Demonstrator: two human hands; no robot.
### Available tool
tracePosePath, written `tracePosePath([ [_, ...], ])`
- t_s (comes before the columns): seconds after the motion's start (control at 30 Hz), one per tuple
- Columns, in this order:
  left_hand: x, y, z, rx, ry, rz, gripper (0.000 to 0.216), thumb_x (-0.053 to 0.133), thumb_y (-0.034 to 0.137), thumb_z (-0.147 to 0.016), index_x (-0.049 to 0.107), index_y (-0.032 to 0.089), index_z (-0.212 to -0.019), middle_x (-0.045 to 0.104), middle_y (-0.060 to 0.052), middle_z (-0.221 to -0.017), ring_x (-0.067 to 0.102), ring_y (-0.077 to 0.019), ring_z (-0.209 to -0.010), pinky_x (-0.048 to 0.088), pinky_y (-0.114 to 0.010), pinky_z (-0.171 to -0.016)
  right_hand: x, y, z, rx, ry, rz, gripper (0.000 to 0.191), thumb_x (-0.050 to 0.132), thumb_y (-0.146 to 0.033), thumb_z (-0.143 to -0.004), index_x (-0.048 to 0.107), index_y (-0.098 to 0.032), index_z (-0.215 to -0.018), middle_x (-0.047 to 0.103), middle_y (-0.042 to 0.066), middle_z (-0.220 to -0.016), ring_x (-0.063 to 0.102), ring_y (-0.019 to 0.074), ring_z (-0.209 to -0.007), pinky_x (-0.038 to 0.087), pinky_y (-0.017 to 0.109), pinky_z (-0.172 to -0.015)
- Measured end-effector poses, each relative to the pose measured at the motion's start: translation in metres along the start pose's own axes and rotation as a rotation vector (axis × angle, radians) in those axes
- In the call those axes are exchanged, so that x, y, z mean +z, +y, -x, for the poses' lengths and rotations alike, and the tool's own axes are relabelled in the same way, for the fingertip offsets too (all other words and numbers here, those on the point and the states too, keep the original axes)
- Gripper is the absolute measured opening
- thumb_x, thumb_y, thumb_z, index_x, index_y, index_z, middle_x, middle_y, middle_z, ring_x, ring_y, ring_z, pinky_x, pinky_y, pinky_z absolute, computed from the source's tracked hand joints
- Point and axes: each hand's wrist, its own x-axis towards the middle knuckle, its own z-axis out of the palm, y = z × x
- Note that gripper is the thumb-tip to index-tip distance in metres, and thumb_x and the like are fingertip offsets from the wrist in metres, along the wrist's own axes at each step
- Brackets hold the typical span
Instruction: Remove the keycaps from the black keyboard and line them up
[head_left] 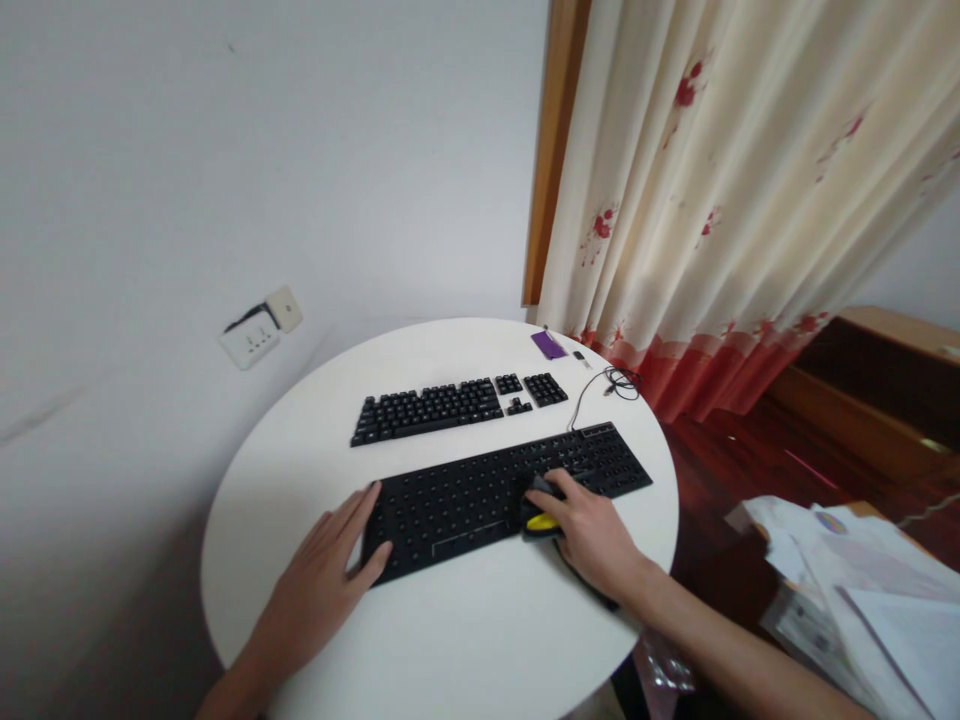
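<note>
A black keyboard base (457, 505), its keycaps off, lies slightly slanted across the white round table. My left hand (330, 550) rests at its left end, fingers spread, with the thumb and fingertips touching the edge. Over the lower middle-right of the base, my right hand (577, 520) is closed around a black-and-yellow tool (541, 522); its exact kind is unclear. A dark strip or cord shows under the right wrist. Behind the base, the loose black keycaps (427, 412) are laid out in keyboard order, with some gaps in the top row.
The keyboard's cable (619, 380) lies coiled at the table's right. Farther back are a purple cloth or packet (548, 345) and a small dark object (580, 357). A wall socket (251, 338) is at left, a curtain (675, 200) behind, and papers (862, 580) at right.
</note>
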Motion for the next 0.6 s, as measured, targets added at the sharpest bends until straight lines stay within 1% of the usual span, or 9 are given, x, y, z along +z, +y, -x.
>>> tracePosePath([
  [0.07, 0.001, 0.000, 0.000, 0.015, 0.000, -0.001, 0.065, 0.043, 0.045, -0.094, 0.022, 0.026, -0.152, 0.043, -0.007, -0.149, 0.045, -0.0280, -0.134, 0.032, -0.048, -0.114, -0.004, 0.033, 0.009, 0.139, 0.040, 0.053, 0.062, 0.048, -0.002, -0.072, 0.058, -0.025, -0.129, 0.048, 0.008, -0.130, 0.060, 0.0208, -0.106, 0.050, 0.030, -0.087],
  [0.2, 0.003, 0.001, -0.001, 0.014, 0.021, 0.006, 0.066, 0.046, 0.046, -0.093, 0.024, 0.026, -0.152, 0.043, -0.008, -0.149, 0.045, -0.0290, -0.133, 0.033, -0.049, -0.113, -0.020, 0.107, 0.036, 0.482, 0.103, 0.185, 0.050, 0.052, -0.010, -0.080, 0.060, -0.026, -0.127, 0.052, 0.008, -0.126, 0.065, 0.0190, -0.086, 0.051, 0.030, -0.075],
  [0.27, 0.001, 0.001, -0.001, 0.006, 0.008, 0.021, 0.065, 0.046, 0.045, -0.093, 0.025, 0.026, -0.152, 0.037, -0.008, -0.152, 0.042, -0.0289, -0.135, 0.032, -0.049, -0.114, -0.028, 0.127, 0.043, 0.578, 0.137, 0.228, 0.043, 0.052, -0.015, -0.083, 0.062, -0.026, -0.123, 0.054, 0.007, -0.123, 0.065, 0.0197, -0.081, 0.050, 0.031, -0.070],
  [0.3, -0.002, 0.000, -0.001, 0.003, -0.006, 0.034, 0.064, 0.045, 0.043, -0.094, 0.024, 0.026, -0.152, 0.033, -0.008, -0.155, 0.040, -0.0285, -0.137, 0.031, -0.048, -0.114, -0.031, 0.130, 0.043, 0.606, 0.174, 0.237, 0.042, 0.053, -0.017, -0.084, 0.062, -0.027, -0.123, 0.054, 0.007, -0.122, 0.065, 0.0205, -0.080, 0.050, 0.032, -0.068],
  [0.37, -0.008, -0.003, 0.000, 0.015, -0.052, 0.068, 0.062, 0.044, 0.039, -0.095, 0.022, 0.027, -0.153, 0.026, -0.006, -0.157, 0.035, -0.0272, -0.140, 0.031, -0.046, -0.115, -0.034, 0.121, 0.034, 0.591, 0.266, 0.216, 0.042, 0.053, -0.020, -0.084, 0.060, -0.026, -0.126, 0.054, 0.008, -0.123, 0.064, 0.0221, -0.081, 0.050, 0.034, -0.068],
  [0.43, -0.015, -0.009, 0.002, 0.048, -0.128, 0.110, 0.068, 0.048, 0.037, -0.094, 0.017, 0.028, -0.154, 0.025, -0.006, -0.157, 0.034, -0.0271, -0.140, 0.031, -0.044, -0.115, -0.032, 0.093, 0.017, 0.480, 0.337, 0.141, 0.046, 0.053, -0.018, -0.083, 0.057, -0.025, -0.129, 0.052, 0.009, -0.126, 0.064, 0.0230, -0.085, 0.052, 0.035, -0.072],
  [0.47, -0.019, -0.011, 0.003, 0.062, -0.168, 0.128, 0.074, 0.053, 0.037, -0.091, 0.014, 0.028, -0.154, 0.025, -0.007, -0.157, 0.034, -0.0277, -0.140, 0.032, -0.044, -0.114, -0.029, 0.072, 0.006, 0.381, 0.333, 0.082, 0.049, 0.052, -0.015, -0.082, 0.057, -0.024, -0.129, 0.052, 0.008, -0.126, 0.063, 0.0229, -0.089, 0.052, 0.035, -0.076],
  [0.53, -0.024, -0.014, 0.005, 0.071, -0.213, 0.152, 0.086, 0.063, 0.038, -0.084, 0.012, 0.028, -0.154, 0.024, -0.008, -0.157, 0.034, -0.0293, -0.140, 0.033, -0.044, -0.114, -0.022, 0.022, -0.018, 0.159, 0.257, -0.042, 0.054, 0.049, -0.007, -0.079, 0.055, -0.024, -0.130, 0.050, 0.008, -0.128, 0.062, 0.0210, -0.095, 0.052, 0.035, -0.085],
  [0.6, -0.027, -0.014, 0.007, 0.062, -0.208, 0.162, 0.092, 0.068, 0.037, -0.080, 0.014, 0.027, -0.154, 0.023, -0.008, -0.158, 0.034, -0.0296, -0.140, 0.032, -0.045, -0.114, -0.013, -0.032, -0.039, -0.073, 0.131, -0.094, 0.060, 0.049, -0.005, -0.076, 0.053, -0.026, -0.132, 0.049, 0.007, -0.127, 0.061, 0.0203, -0.099, 0.052, 0.033, -0.085],
])
